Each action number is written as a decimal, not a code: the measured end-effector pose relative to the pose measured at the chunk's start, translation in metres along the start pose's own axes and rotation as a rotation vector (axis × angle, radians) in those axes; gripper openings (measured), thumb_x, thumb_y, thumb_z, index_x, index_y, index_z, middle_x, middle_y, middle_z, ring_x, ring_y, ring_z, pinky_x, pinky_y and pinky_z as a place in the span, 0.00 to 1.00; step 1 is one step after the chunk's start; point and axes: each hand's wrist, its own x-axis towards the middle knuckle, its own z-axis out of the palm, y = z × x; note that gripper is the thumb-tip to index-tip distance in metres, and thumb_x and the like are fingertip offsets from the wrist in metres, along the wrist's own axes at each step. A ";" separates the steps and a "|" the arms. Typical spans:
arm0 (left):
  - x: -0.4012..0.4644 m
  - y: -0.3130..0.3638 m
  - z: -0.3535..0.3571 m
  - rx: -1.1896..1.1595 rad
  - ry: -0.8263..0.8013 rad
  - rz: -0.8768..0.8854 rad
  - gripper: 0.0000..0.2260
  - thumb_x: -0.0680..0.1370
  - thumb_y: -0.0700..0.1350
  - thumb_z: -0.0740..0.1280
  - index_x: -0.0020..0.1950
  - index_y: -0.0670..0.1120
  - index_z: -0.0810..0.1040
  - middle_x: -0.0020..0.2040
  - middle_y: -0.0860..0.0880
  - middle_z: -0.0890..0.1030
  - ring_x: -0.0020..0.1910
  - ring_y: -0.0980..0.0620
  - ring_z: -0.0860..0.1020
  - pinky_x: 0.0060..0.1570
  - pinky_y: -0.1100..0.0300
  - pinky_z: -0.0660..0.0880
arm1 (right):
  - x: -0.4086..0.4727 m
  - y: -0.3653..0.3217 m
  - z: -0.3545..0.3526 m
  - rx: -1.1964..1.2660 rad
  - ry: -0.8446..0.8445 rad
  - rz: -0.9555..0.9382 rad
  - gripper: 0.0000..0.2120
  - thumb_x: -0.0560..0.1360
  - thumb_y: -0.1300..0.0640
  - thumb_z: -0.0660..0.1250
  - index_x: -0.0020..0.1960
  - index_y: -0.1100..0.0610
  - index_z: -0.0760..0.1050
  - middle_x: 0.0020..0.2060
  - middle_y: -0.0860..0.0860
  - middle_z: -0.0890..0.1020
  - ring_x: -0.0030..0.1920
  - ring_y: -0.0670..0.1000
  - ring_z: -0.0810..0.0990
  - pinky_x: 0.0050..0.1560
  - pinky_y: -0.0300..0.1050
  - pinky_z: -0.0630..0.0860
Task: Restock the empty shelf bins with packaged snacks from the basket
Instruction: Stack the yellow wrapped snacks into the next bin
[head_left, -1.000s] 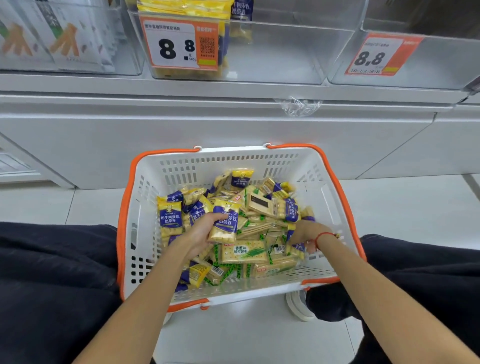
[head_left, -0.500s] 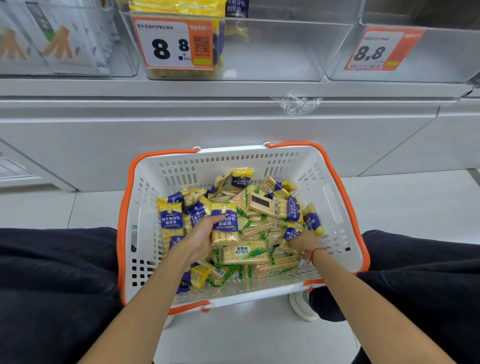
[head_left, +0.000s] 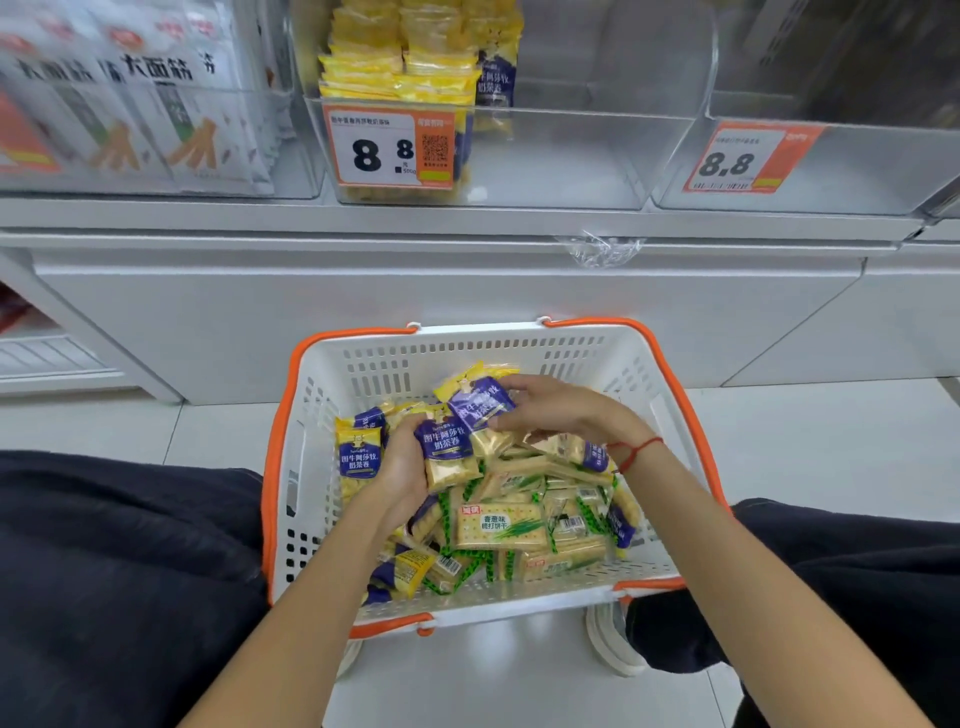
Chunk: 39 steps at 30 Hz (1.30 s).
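1. Gripping a blue-and-yellow snack packet (head_left: 451, 453), the left hand (head_left: 402, 467) is seen with fingers curled round it, as before.
2. A second blue packet (head_left: 480, 404) is now pinched by the right hand (head_left: 563, 413), raised from the pile it dug in earlier; it touches the first packet.
3. Green cracker packs (head_left: 501, 526) are left below the fingers in the basket (head_left: 631, 358).
4. The half-stocked shelf bin (head_left: 545, 156) is located beyond the fingertips, more of it shown.
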 end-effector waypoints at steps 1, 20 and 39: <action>-0.001 0.003 0.001 -0.021 -0.029 0.017 0.20 0.83 0.53 0.51 0.57 0.43 0.77 0.52 0.41 0.81 0.47 0.44 0.79 0.48 0.51 0.75 | 0.002 -0.004 0.013 0.004 -0.001 -0.022 0.21 0.78 0.59 0.65 0.69 0.56 0.67 0.47 0.47 0.75 0.40 0.46 0.77 0.37 0.36 0.74; -0.056 0.146 0.088 0.193 -0.258 0.474 0.15 0.79 0.44 0.62 0.64 0.42 0.73 0.51 0.44 0.83 0.45 0.50 0.82 0.45 0.58 0.78 | -0.046 -0.116 -0.094 -0.247 0.086 -0.225 0.14 0.80 0.53 0.61 0.63 0.59 0.67 0.50 0.51 0.78 0.42 0.47 0.79 0.37 0.36 0.77; -0.042 0.323 0.168 1.036 -0.143 1.054 0.29 0.69 0.44 0.77 0.65 0.49 0.68 0.57 0.48 0.79 0.56 0.53 0.78 0.56 0.55 0.78 | 0.007 -0.156 -0.195 -0.099 0.700 -0.638 0.16 0.76 0.57 0.67 0.63 0.53 0.72 0.56 0.49 0.80 0.53 0.52 0.78 0.58 0.52 0.74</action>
